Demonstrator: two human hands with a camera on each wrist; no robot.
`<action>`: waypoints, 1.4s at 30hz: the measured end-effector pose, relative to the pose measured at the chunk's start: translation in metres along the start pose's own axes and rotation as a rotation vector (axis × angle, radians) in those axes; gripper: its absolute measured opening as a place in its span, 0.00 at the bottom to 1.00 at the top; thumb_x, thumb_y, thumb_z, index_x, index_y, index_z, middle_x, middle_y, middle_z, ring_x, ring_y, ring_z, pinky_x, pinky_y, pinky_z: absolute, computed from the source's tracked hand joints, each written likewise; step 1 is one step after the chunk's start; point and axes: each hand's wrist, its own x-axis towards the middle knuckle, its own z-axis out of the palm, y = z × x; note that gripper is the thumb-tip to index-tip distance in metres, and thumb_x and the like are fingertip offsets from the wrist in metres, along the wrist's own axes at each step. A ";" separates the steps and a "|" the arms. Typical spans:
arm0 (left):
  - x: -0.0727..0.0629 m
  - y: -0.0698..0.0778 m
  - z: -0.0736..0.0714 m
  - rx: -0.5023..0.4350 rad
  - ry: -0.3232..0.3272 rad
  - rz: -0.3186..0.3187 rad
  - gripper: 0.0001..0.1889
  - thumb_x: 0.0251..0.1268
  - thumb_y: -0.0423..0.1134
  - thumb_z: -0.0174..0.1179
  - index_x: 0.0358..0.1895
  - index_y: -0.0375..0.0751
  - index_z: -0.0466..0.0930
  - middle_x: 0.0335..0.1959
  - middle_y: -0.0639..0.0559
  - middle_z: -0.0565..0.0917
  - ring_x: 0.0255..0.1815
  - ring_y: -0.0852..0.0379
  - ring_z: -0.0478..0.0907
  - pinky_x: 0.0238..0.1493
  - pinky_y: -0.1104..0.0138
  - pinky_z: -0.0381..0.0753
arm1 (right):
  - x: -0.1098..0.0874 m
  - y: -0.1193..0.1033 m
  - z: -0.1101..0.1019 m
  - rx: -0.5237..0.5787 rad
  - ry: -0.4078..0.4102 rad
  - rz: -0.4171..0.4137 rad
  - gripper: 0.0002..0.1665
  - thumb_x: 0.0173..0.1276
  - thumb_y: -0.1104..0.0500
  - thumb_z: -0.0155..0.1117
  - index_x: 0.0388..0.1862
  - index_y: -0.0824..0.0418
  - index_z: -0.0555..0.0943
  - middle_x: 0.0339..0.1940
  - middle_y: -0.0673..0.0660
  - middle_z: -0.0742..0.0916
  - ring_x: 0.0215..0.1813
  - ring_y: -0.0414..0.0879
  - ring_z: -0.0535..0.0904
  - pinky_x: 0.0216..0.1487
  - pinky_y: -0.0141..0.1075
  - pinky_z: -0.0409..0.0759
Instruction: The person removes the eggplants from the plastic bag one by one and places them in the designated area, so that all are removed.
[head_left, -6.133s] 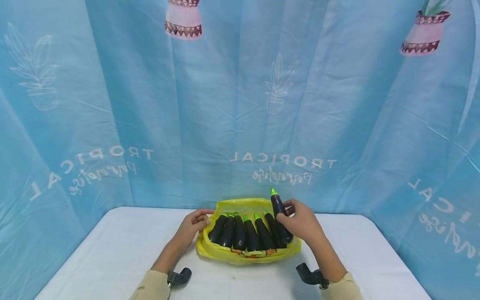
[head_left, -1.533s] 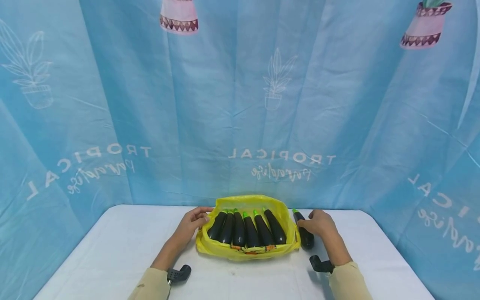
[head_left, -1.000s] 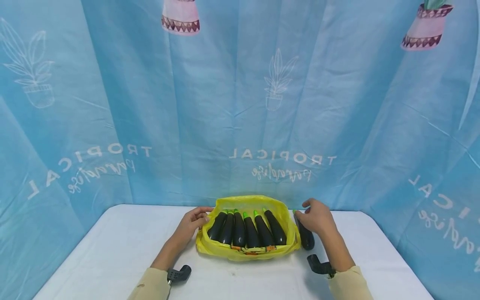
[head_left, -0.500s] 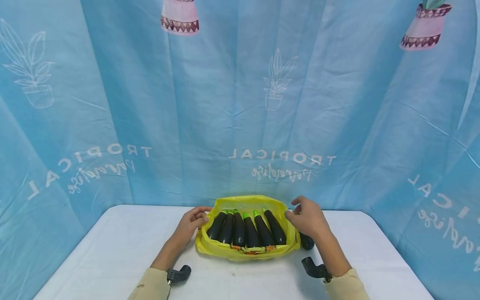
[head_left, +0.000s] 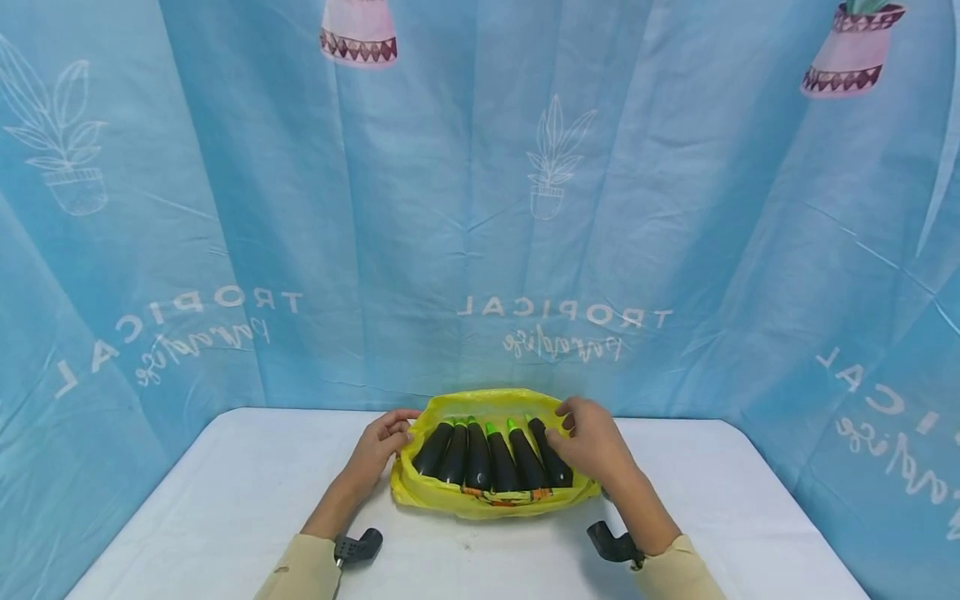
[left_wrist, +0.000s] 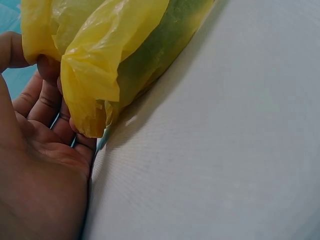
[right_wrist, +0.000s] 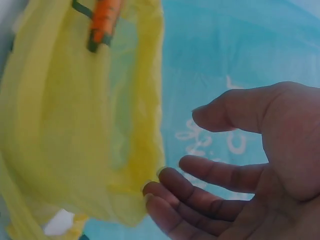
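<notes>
A yellow plastic bag [head_left: 495, 504] lies on the table with its mouth spread wide. Several dark, glossy eggplants [head_left: 478, 458] with bright green stem ends lie side by side in it. My left hand [head_left: 375, 454] is at the bag's left end; in the left wrist view its thumb and fingers pinch the yellow plastic [left_wrist: 95, 60]. My right hand [head_left: 596, 442] hovers over the bag's right end, thumb and fingers apart and holding nothing, near the rightmost eggplant [head_left: 551, 457]. Another eggplant outside the bag on the right is almost wholly hidden behind the right hand and wrist.
The table [head_left: 480, 558] has a white cover. A blue curtain [head_left: 480, 250] with printed plants and lettering hangs right behind its far edge. Each wrist wears a black camera mount, such as the left mount [head_left: 360, 546].
The right hand lifted an eggplant out of the bag, laid it on the table to the right, let go, and moved back left over the bag. The left hand stayed at the bag's left end.
</notes>
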 end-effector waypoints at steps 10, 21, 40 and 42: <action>0.000 0.000 0.000 -0.010 0.014 -0.003 0.20 0.75 0.32 0.56 0.66 0.37 0.78 0.37 0.43 0.79 0.39 0.53 0.76 0.41 0.68 0.78 | 0.001 0.001 0.027 -0.073 -0.022 -0.052 0.21 0.69 0.57 0.75 0.56 0.67 0.84 0.45 0.60 0.86 0.44 0.51 0.81 0.46 0.49 0.84; -0.001 0.000 0.000 -0.009 0.021 0.010 0.20 0.75 0.32 0.55 0.67 0.37 0.77 0.36 0.43 0.78 0.37 0.55 0.75 0.40 0.68 0.77 | -0.001 -0.002 0.044 -0.227 0.017 -0.043 0.22 0.69 0.58 0.73 0.55 0.72 0.83 0.46 0.65 0.84 0.44 0.56 0.83 0.50 0.53 0.84; 0.000 -0.001 -0.001 -0.013 0.004 0.011 0.20 0.76 0.33 0.55 0.68 0.37 0.77 0.38 0.45 0.80 0.39 0.54 0.77 0.42 0.68 0.78 | 0.001 0.008 0.057 -0.326 0.036 -0.036 0.20 0.66 0.59 0.75 0.48 0.73 0.81 0.34 0.62 0.82 0.35 0.53 0.81 0.40 0.49 0.83; 0.001 -0.001 -0.001 -0.013 0.005 0.010 0.20 0.76 0.32 0.54 0.67 0.38 0.77 0.38 0.46 0.81 0.39 0.54 0.77 0.41 0.68 0.78 | 0.001 0.008 0.056 -0.322 0.028 -0.030 0.20 0.66 0.59 0.74 0.47 0.73 0.81 0.33 0.62 0.82 0.34 0.52 0.80 0.40 0.49 0.83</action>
